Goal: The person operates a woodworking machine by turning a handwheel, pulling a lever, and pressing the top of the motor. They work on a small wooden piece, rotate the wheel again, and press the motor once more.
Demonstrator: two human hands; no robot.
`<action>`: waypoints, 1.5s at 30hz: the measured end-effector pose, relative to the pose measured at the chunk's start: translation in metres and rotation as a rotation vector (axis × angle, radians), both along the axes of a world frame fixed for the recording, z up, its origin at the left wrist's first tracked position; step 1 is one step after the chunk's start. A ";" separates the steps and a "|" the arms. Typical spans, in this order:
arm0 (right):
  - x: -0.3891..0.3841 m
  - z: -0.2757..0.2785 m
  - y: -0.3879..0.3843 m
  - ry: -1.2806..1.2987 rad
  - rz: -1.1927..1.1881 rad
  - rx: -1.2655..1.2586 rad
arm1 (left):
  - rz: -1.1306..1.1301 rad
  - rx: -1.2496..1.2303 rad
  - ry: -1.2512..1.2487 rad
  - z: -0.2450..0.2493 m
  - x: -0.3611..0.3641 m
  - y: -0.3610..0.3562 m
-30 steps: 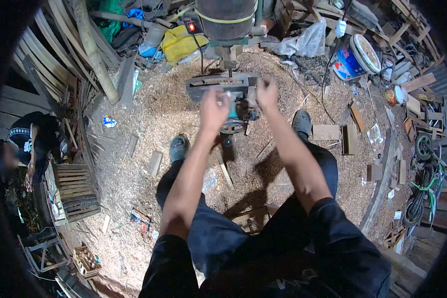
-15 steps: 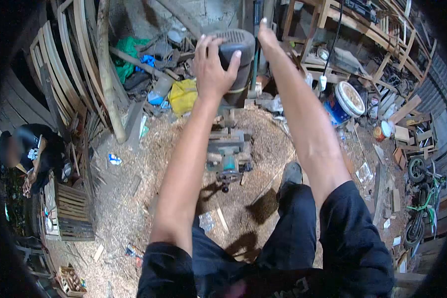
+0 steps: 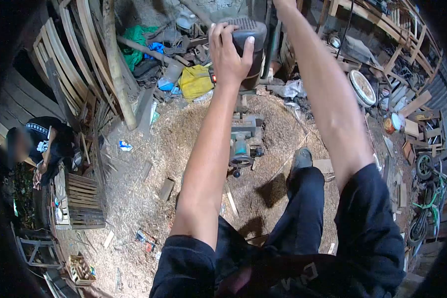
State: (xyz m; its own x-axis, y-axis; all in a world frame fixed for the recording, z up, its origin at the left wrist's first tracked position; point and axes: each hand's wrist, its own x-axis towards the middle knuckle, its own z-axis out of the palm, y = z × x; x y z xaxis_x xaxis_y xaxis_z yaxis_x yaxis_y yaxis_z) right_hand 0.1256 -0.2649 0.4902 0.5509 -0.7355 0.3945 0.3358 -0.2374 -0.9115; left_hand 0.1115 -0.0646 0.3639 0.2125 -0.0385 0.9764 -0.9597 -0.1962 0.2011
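My left hand (image 3: 231, 54) grips the left side of a dark motor housing (image 3: 256, 42) with a perforated top. Its fingers curl over the upper edge and the thumb points up across the near side. My right arm reaches past the housing on the right; my right hand (image 3: 285, 4) is cut off by the top edge, so its fingers and anything in them are hidden. Below the housing stands the lower part of the machine, a metal table (image 3: 246, 130) with a handwheel (image 3: 241, 161) at its near end.
Wood shavings (image 3: 184, 144) cover the floor. A yellow sack (image 3: 195, 83) lies left of the machine; a white-rimmed bucket (image 3: 362, 88) stands to the right. Curved wood strips (image 3: 59, 64) and a pole (image 3: 115, 74) lean at left. A person (image 3: 44, 144) sits far left, near a small green motorbike's opposite side.
The whole view has shifted. My right hand has gone up and mostly out of the frame, while my left hand keeps its place on the motor housing.
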 end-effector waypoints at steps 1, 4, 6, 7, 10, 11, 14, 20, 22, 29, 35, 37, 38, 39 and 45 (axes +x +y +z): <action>0.005 -0.013 0.000 -0.083 -0.033 -0.043 | 0.002 0.016 0.014 -0.002 0.000 0.002; -0.023 -0.035 0.015 -0.235 0.048 -0.063 | -0.006 0.087 0.081 -0.008 -0.010 0.012; -0.052 -0.043 0.036 -0.216 0.064 -0.055 | -0.029 0.103 0.131 -0.013 -0.017 0.018; -0.066 -0.047 0.043 -0.198 0.043 -0.089 | -0.046 0.130 0.140 -0.015 -0.022 0.022; -0.096 -0.062 0.061 -0.171 0.013 -0.142 | -0.064 0.194 0.269 -0.020 -0.041 0.032; -0.102 -0.065 0.065 -0.182 0.027 -0.130 | -0.096 0.204 0.298 -0.022 -0.047 0.036; -0.102 -0.084 0.058 -0.195 0.043 -0.210 | -0.166 0.228 0.365 -0.026 -0.061 0.047; -0.151 -0.108 0.101 -0.274 0.031 -0.258 | -0.242 0.259 0.523 -0.065 -0.083 0.066; -0.165 -0.115 0.111 -0.263 0.057 -0.226 | -0.260 0.272 0.629 -0.075 -0.095 0.074; -0.207 -0.149 0.136 -0.167 0.096 -0.178 | -0.341 0.213 0.879 -0.106 -0.132 0.104; -0.244 -0.226 0.166 -0.280 0.060 -0.222 | -0.337 0.153 1.139 -0.188 -0.165 0.134; -0.249 -0.227 0.169 -0.311 0.118 -0.175 | -0.273 0.244 1.162 -0.213 -0.172 0.142; -0.249 -0.225 0.170 -0.329 0.152 -0.157 | -0.240 0.281 1.169 -0.227 -0.172 0.146; -0.249 -0.223 0.171 -0.296 0.159 -0.173 | -0.269 0.266 1.150 -0.242 -0.171 0.150; -0.242 -0.209 0.155 -0.143 0.150 -0.280 | -0.272 0.242 1.150 -0.283 -0.171 0.168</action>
